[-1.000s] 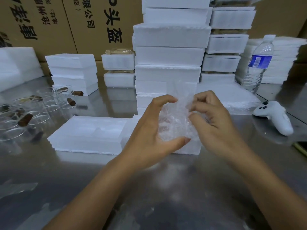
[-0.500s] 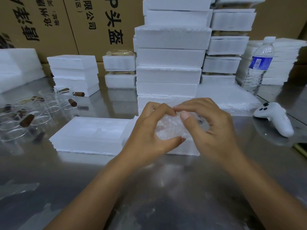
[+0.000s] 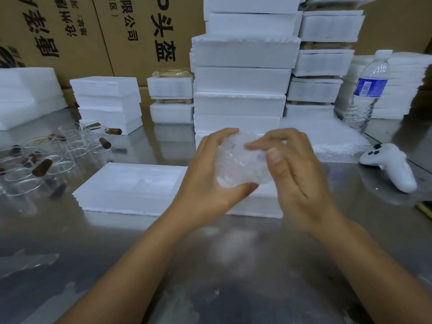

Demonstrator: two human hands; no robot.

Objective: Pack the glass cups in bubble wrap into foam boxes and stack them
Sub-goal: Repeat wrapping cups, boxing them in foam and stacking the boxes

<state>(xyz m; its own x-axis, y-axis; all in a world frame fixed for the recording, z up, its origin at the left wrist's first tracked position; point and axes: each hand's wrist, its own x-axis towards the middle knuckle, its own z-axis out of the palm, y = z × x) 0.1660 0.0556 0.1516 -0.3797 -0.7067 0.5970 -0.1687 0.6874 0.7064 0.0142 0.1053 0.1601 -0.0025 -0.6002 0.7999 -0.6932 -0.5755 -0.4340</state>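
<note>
Glass cup in clear bubble wrap (image 3: 238, 164): likely light, fragile, slippery. Hands: left hand (image 3: 208, 181) cups it, right hand (image 3: 299, 176) pinches wrap. Best gripped round body.

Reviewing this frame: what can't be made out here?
Head view only.
- Contents of the bubble wrap: hidden by the wrap, left hand and right hand.
- Foam box cavity: behind the hands.
- Dark object: cut off by the right edge.

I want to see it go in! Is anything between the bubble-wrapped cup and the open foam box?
No, nothing visible. The left hand and right hand hold the wrapped cup just over the open foam box.
</note>
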